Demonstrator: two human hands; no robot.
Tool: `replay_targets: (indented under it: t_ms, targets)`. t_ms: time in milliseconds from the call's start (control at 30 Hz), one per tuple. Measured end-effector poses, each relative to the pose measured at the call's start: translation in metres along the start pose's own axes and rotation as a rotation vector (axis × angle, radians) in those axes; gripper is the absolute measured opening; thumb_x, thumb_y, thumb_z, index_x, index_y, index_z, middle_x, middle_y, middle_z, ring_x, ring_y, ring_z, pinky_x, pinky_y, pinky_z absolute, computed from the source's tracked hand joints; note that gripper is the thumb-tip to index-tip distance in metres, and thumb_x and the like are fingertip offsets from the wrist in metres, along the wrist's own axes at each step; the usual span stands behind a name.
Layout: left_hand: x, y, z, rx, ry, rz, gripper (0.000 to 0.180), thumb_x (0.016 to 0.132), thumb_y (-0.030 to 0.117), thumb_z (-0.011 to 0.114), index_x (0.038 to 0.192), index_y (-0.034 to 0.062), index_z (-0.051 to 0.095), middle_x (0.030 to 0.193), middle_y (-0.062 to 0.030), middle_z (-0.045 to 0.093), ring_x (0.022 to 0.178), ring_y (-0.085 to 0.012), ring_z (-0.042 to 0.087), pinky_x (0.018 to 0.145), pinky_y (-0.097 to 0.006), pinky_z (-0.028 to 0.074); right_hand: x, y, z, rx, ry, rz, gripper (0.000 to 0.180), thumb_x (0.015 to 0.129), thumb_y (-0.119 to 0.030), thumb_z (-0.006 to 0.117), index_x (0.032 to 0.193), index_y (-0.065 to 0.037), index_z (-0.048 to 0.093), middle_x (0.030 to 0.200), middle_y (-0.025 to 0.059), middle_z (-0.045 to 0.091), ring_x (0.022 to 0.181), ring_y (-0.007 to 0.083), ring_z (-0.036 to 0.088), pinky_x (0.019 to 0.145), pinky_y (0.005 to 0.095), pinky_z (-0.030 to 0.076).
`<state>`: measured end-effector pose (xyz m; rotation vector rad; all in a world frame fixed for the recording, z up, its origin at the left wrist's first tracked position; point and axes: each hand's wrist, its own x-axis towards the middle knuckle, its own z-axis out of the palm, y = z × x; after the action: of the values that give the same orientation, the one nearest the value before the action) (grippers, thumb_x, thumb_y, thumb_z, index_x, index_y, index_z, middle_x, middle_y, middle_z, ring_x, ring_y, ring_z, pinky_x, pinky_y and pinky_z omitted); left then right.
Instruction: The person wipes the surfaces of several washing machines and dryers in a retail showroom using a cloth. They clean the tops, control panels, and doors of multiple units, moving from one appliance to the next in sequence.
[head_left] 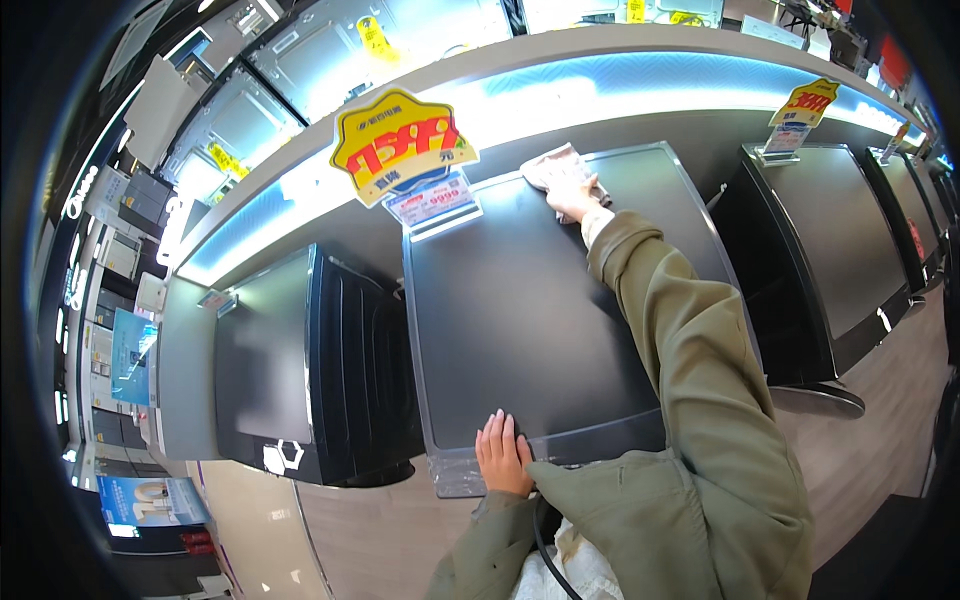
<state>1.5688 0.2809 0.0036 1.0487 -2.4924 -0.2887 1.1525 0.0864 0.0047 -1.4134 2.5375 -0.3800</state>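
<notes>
In front of me stands a dark appliance with a flat, glossy grey top, edged by a pale trim. My right hand reaches to the far edge of that top and presses a crumpled, light pinkish cloth against it. Part of the cloth bunches out beside the fingers. My left hand lies flat on the near left edge, fingers stretched out, holding nothing. A yellow star-shaped price sign rises from the far left corner, with a white label card below it.
To the left is another dark appliance; to the right stands a similar one with its own price sign. A curved, lit ledge runs behind them. Wood-look floor shows at the lower right.
</notes>
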Motion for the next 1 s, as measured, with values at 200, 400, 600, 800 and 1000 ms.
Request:
replay_targets:
  t_ms: [200, 400, 600, 800, 1000]
  targets:
    - [-0.001, 0.001, 0.002, -0.006, 0.011, 0.010, 0.038, 0.085, 0.012, 0.052, 0.121, 0.0017, 0.051, 0.129, -0.0136, 0.048, 0.122, -0.0299, 0.043, 0.104, -0.046, 0.030, -0.068, 0.011, -0.020, -0.002, -0.194, -0.186, 0.050, 0.091, -0.014, 0.039, 0.140, -0.023, 0.034, 0.151, 0.0085, 0.020, 0.139, 0.0275, 0.013, 0.093, 0.0781, 0.014]
    - [0.001, 0.002, 0.006, 0.005, 0.028, 0.055, 0.037, 0.085, 0.010, 0.052, 0.121, 0.0005, 0.050, 0.131, -0.0149, 0.047, 0.123, -0.0316, 0.041, 0.105, -0.045, 0.029, -0.251, 0.059, 0.002, 0.059, -0.153, -0.639, 0.068, 0.073, 0.006, 0.050, 0.136, -0.016, 0.041, 0.144, 0.0106, 0.034, 0.134, 0.0312, 0.029, 0.103, 0.0616, 0.024]
    - [-0.006, -0.002, 0.006, 0.016, 0.003, 0.041, 0.039, 0.087, 0.015, 0.050, 0.124, 0.0013, 0.048, 0.133, -0.0133, 0.044, 0.126, -0.0291, 0.038, 0.107, -0.046, 0.027, -0.451, 0.022, -0.046, -0.057, -0.209, -0.442, 0.069, 0.070, 0.007, 0.054, 0.134, -0.018, 0.044, 0.143, 0.0056, 0.036, 0.134, 0.0255, 0.030, 0.096, 0.0684, 0.025]
    - [-0.006, -0.003, 0.005, 0.019, -0.012, 0.054, 0.039, 0.087, 0.015, 0.050, 0.124, 0.0009, 0.048, 0.133, -0.0140, 0.044, 0.126, -0.0297, 0.038, 0.107, -0.046, 0.026, -0.477, 0.014, -0.042, -0.071, -0.092, -0.320, 0.066, 0.072, 0.007, 0.053, 0.131, -0.021, 0.048, 0.142, 0.0023, 0.037, 0.131, 0.0240, 0.032, 0.095, 0.0705, 0.026]
    - [-0.004, -0.003, 0.003, -0.005, -0.016, 0.055, 0.039, 0.087, 0.013, 0.049, 0.124, 0.0000, 0.048, 0.133, -0.0155, 0.044, 0.125, -0.0316, 0.039, 0.106, -0.046, 0.026, -0.434, 0.007, -0.048, -0.105, -0.079, -0.327, 0.057, 0.078, 0.001, 0.051, 0.130, -0.023, 0.049, 0.143, 0.0026, 0.037, 0.133, 0.0245, 0.032, 0.094, 0.0697, 0.029]
